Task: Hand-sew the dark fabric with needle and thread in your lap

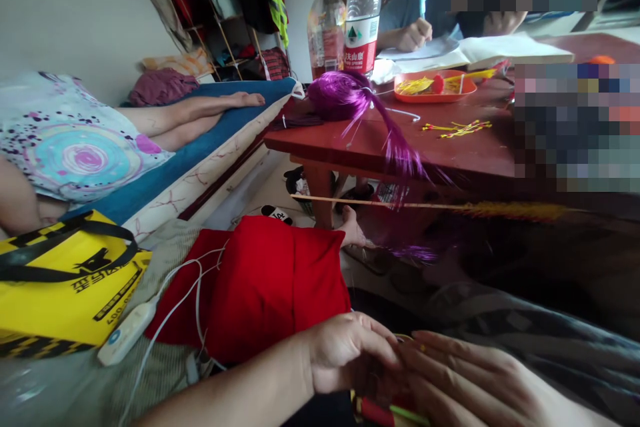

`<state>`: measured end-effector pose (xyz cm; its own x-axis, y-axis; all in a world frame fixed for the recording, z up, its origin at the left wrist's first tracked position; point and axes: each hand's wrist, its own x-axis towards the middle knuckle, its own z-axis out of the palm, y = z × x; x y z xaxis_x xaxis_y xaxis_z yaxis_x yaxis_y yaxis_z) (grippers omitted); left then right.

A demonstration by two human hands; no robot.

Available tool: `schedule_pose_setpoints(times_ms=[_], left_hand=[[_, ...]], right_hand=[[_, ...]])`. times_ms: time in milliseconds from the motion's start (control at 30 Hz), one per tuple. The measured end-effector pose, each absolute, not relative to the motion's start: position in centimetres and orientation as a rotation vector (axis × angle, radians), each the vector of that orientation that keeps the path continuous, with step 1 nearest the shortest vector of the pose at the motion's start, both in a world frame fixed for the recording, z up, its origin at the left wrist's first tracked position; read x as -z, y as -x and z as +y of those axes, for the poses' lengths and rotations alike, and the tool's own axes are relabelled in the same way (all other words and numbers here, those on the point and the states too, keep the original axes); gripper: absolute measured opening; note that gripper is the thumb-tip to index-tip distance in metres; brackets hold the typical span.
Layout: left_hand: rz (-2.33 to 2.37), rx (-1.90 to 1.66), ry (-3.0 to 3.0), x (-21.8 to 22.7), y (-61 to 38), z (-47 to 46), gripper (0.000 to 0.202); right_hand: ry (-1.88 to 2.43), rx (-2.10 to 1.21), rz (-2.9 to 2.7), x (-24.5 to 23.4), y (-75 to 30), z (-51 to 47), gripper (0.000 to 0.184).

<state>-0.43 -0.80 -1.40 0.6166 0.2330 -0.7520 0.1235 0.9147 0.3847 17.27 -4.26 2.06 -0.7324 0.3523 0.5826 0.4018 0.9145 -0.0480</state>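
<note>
one left hand (345, 350) curled, right hand (473, 374) straight-fingered, together near; cannot tell grip. red-and-yellow piece (373, 410) beside; purple strands (345, 97) far.

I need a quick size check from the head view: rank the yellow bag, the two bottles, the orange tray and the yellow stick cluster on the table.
Largest to smallest, as they look:
1. yellow bag
2. red-labelled bottle and yellow-capped bottle, too alike to rank
3. orange tray
4. yellow stick cluster
</note>
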Motion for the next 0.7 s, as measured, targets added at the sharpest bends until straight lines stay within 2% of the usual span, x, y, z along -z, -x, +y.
schedule_pose_setpoints(times_ms=[200, 367, 533, 700], left_hand=[[0.996, -0.217, -0.59, 2.0, 0.3, 0.0, 0.007], [1.038, -0.291, -0.715, 1.6, -0.1, 0.3, 0.003], [1.055, -0.37, -0.842, 1.0, -0.1, 0.4, 0.004], [0.995, -0.271, -0.758, 1.4, 0.2, 0.6, 0.005]], right_hand=[[1.042, -0.46, -2.069, 1.4, -15.7, -4.8, 0.027], [1.372, -0.898, -1.935, 2.2, -15.9, -4.7, 0.018], [1.464, -0.929, -1.817, 2.1, -15.6, -4.6, 0.019], [1.267, -0.711, -1.88, 2.8, -15.5, -4.9, 0.02]])
